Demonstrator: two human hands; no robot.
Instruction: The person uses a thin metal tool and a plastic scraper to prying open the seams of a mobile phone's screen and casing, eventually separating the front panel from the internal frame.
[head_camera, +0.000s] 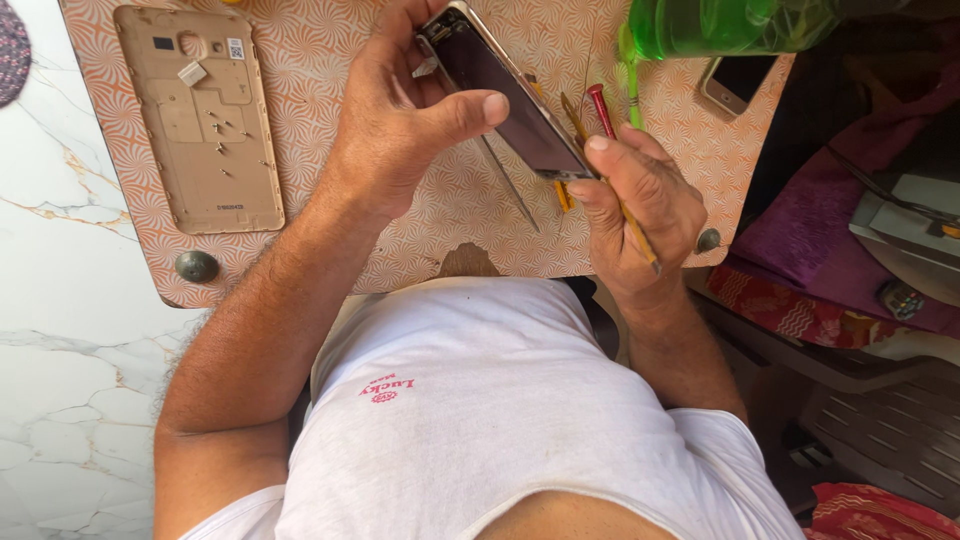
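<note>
My left hand (405, 120) grips a dark-screened phone body (510, 95) with a gold rim, thumb pressed on its face, tilted above the table. My right hand (640, 195) pinches the phone's lower end with a fingertip and also holds a thin yellowish stick tool (640, 235) that runs through the fist. A gold back cover (200, 115) lies inside-up at the table's left, with several tiny screws resting on it.
The table (330, 60) has an orange swirl pattern. Metal tweezers (512, 190) and a red-handled screwdriver (600, 105) lie under the phone. A green bottle (720, 25) and another phone (735, 80) sit at the right. Purple cloth (810, 220) lies beyond the edge; marble floor (60, 300) is on the left.
</note>
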